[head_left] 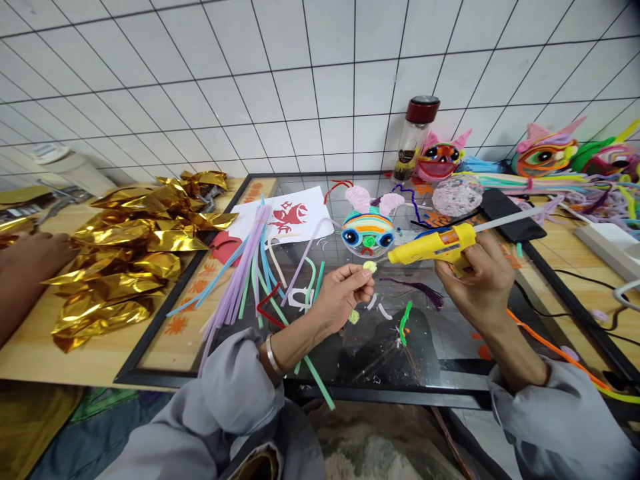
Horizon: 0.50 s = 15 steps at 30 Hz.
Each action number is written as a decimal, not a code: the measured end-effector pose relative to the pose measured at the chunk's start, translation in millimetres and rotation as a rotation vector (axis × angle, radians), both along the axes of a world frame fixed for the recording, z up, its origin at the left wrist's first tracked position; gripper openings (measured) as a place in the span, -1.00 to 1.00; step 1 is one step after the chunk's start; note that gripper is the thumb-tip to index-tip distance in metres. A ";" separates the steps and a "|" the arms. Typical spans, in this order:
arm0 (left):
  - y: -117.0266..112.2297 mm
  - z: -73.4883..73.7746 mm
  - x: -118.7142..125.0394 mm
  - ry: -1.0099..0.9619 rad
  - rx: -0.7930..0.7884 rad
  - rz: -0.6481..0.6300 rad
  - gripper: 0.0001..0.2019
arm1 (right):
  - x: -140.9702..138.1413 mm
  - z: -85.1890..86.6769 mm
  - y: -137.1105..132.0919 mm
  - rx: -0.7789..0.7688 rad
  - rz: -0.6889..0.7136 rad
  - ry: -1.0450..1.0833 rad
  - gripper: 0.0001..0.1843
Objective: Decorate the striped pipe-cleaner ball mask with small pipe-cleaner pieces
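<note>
Pinched between the thumb and fingers of my left hand (345, 297) is a small pale-yellow fuzzy coil (370, 267). My right hand (477, 280) grips a yellow hot glue gun (433, 248) by its handle, a white glue stick (510, 218) poking from its rear. The gun's nozzle points left, close to the coil. Just behind stands a round animal head (369, 230) with striped fuzzy bands, big blue-rimmed eyes and pink ears. Below my left hand lies a second yellow coil (354, 317). Near it are white fuzzy scraps (384, 311) and a green fuzzy piece (405, 323).
Pastel pipe cleaners (245, 273) lie left, partly over a white paper (315, 217) with a red design. Gold foil (130, 260) covers the left side, near another person's hand (43, 257). Behind stand a bottle (413, 140) and finished heads (545, 150). A phone (513, 215) and cables lie right.
</note>
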State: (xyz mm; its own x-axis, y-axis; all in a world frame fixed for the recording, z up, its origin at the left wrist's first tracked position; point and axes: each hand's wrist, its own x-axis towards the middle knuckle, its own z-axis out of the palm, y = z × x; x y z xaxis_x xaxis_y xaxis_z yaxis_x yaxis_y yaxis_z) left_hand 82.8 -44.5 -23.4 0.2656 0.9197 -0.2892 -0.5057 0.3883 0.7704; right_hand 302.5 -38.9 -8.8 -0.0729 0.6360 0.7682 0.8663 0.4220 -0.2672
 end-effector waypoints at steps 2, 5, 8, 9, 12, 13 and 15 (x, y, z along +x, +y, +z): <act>-0.1 -0.1 -0.2 0.003 0.002 -0.002 -0.69 | -0.1 -0.4 -0.2 -0.003 0.005 0.004 -0.77; 0.1 -0.7 -0.6 -0.001 0.003 -0.008 -0.70 | -0.4 -0.9 -0.3 -0.010 0.023 0.006 -0.77; 0.5 -1.5 -1.3 -0.016 -0.004 -0.017 -0.71 | -0.5 -0.5 -0.4 -0.007 0.051 0.015 -0.75; 0.7 -1.8 -1.5 -0.020 -0.007 -0.019 -0.71 | -0.5 -0.2 -0.4 -0.007 0.062 0.018 -0.74; 1.3 -2.5 -2.2 -0.031 -0.013 -0.018 -0.71 | -0.8 0.4 -0.5 -0.005 0.067 0.020 -0.72; 1.4 -2.6 -2.3 -0.035 -0.016 -0.020 -0.71 | -1.1 0.6 -0.5 -0.006 0.058 0.019 -0.72; 1.4 -2.4 -2.1 -0.042 -0.020 -0.035 -0.70 | -2.2 1.0 -0.8 -0.016 0.035 0.020 -0.72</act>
